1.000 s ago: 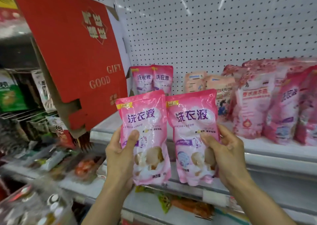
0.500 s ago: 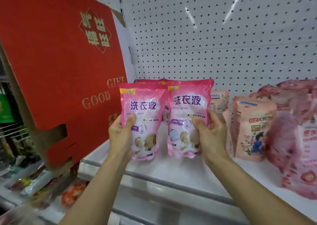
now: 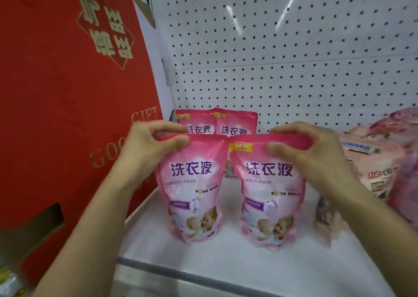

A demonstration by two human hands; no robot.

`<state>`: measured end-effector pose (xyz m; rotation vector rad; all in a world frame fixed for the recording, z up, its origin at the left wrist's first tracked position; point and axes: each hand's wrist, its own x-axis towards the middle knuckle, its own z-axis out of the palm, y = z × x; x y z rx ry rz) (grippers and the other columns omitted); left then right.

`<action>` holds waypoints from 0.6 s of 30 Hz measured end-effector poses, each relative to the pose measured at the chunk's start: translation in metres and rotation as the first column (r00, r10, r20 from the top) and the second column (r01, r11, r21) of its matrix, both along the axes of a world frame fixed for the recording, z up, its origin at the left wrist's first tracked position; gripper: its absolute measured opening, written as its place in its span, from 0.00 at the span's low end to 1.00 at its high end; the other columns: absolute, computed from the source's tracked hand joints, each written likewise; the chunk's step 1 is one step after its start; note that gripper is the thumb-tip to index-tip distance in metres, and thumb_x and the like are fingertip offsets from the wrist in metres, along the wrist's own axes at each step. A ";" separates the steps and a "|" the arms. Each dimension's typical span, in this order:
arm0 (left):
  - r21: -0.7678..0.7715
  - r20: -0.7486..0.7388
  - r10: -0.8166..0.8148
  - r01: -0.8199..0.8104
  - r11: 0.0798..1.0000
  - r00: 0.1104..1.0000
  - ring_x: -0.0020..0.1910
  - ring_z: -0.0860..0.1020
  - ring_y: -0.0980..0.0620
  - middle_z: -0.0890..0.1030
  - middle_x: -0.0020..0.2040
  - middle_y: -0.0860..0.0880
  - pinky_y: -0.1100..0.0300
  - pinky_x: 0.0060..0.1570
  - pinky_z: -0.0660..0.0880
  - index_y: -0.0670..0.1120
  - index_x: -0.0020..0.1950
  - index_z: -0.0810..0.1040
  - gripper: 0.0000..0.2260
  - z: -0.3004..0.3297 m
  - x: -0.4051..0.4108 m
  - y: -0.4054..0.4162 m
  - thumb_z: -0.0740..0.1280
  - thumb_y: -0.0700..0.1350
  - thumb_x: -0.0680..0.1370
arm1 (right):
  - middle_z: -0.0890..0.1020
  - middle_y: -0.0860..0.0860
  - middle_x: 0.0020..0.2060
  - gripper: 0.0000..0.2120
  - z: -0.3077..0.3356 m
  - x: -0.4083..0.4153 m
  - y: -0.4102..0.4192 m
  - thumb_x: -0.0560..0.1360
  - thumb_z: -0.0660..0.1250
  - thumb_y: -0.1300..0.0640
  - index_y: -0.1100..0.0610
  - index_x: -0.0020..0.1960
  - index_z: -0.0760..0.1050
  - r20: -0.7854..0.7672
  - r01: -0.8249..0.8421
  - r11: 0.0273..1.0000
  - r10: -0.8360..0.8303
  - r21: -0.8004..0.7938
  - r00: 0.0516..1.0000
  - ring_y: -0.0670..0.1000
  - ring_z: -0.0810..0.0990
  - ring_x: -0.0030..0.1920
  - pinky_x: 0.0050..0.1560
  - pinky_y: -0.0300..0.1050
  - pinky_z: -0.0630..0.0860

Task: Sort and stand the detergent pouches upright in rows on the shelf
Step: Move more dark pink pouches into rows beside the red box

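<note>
Pinching pouch tops, left hand on left pouch, right hand on right pouch, seemingly upright on shelf

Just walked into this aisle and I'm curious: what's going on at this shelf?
A person is stocking pink detergent pouches. The left hand pinches the top of one front pouch, and the right hand pinches the top of the other front pouch. Both stand upright side by side on the white shelf, in front of two matching back pouches by the pegboard.
</note>
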<state>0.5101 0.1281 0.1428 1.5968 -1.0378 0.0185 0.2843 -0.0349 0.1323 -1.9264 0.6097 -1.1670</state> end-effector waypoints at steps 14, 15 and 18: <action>0.193 0.437 0.111 -0.214 0.958 0.893 0.51 0.82 0.49 0.85 0.46 0.55 0.48 0.58 0.76 0.57 0.43 0.81 0.04 0.016 0.086 -0.088 0.72 0.48 0.76 | 0.83 0.47 0.30 0.06 0.029 0.018 -0.018 0.71 0.74 0.56 0.49 0.36 0.82 -0.442 -0.009 0.963 -0.114 -0.268 0.890 0.45 0.79 0.29 0.34 0.44 0.75; 0.204 0.429 0.122 -0.228 0.952 0.895 0.52 0.81 0.49 0.85 0.47 0.54 0.48 0.60 0.75 0.57 0.43 0.81 0.04 0.016 0.092 -0.093 0.72 0.48 0.76 | 0.84 0.47 0.30 0.06 0.029 0.020 -0.020 0.71 0.74 0.56 0.49 0.36 0.82 -0.439 -0.022 0.966 -0.097 -0.257 0.894 0.45 0.80 0.29 0.35 0.44 0.75; 0.221 0.403 0.179 -0.285 0.933 0.898 0.54 0.81 0.48 0.84 0.49 0.53 0.48 0.64 0.72 0.54 0.46 0.82 0.02 0.011 0.104 -0.107 0.70 0.47 0.78 | 0.84 0.47 0.31 0.05 0.029 0.029 -0.025 0.71 0.74 0.56 0.50 0.37 0.83 -0.429 -0.066 0.971 -0.040 -0.229 0.902 0.48 0.82 0.33 0.38 0.46 0.77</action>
